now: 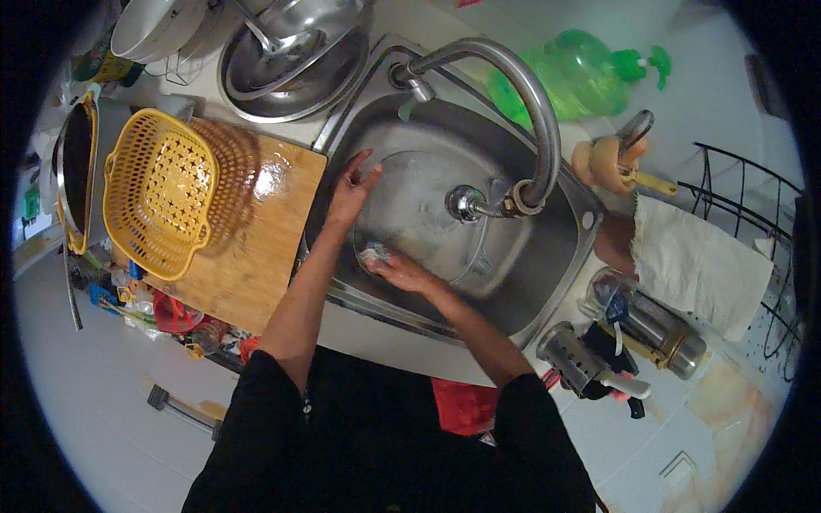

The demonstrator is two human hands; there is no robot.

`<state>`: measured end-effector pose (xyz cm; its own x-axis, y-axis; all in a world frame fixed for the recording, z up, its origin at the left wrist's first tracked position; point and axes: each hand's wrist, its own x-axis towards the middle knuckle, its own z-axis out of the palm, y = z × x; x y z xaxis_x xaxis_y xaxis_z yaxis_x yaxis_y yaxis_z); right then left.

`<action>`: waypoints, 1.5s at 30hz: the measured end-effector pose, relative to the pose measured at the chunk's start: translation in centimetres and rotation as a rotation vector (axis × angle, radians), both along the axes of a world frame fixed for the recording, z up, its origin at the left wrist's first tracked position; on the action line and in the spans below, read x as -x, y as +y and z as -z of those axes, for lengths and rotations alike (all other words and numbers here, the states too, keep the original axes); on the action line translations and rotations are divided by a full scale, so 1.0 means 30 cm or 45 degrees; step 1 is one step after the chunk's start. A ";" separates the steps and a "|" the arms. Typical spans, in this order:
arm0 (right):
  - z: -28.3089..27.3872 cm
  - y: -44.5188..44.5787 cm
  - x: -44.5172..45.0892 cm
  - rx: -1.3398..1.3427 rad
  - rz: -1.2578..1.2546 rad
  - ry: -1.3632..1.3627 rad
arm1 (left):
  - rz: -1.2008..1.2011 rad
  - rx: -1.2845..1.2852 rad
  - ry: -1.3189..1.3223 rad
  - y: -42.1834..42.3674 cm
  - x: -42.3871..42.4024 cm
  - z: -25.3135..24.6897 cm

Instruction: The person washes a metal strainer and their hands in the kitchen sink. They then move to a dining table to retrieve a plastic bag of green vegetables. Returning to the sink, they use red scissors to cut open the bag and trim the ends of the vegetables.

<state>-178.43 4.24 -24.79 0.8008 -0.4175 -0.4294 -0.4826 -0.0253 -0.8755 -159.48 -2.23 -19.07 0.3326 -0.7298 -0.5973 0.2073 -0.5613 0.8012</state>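
Observation:
A stainless steel sink [551, 263] lies before me. My left hand [351, 192] is over its left side, fingers spread, with nothing seen in it. Lower in the basin, my right hand [401, 269] grips a small greyish scrubber [374, 252], possibly steel wool, partly covered by the fingers. A large thin circular outline shows on the basin floor; whether it is a clear lid or part of the sink, I cannot tell. Over the basin arches a gooseneck tap [545, 122], ending in a chrome nozzle [463, 202].
A yellow plastic colander [160, 192] rests tilted on a wet wooden board [269, 250] at left. Steel bowls [288, 102] with a ladle [276, 43] stand behind. A green pump bottle [571, 77], a utensil holder [571, 359] and a white cloth [693, 263] are rightward.

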 end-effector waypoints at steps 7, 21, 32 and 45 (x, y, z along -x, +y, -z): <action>-0.092 -0.277 0.005 0.848 0.269 0.878 | -0.024 0.236 -0.346 0.060 0.036 0.083; 0.042 -0.186 -0.223 0.887 0.518 0.400 | -0.171 0.226 -0.279 0.020 0.038 0.084; 0.003 -0.576 -0.005 0.719 1.943 0.165 | -0.032 0.343 -0.294 0.024 0.045 0.073; -0.113 -0.348 0.024 0.428 0.512 0.100 | -0.407 0.081 -0.062 -0.008 0.070 0.048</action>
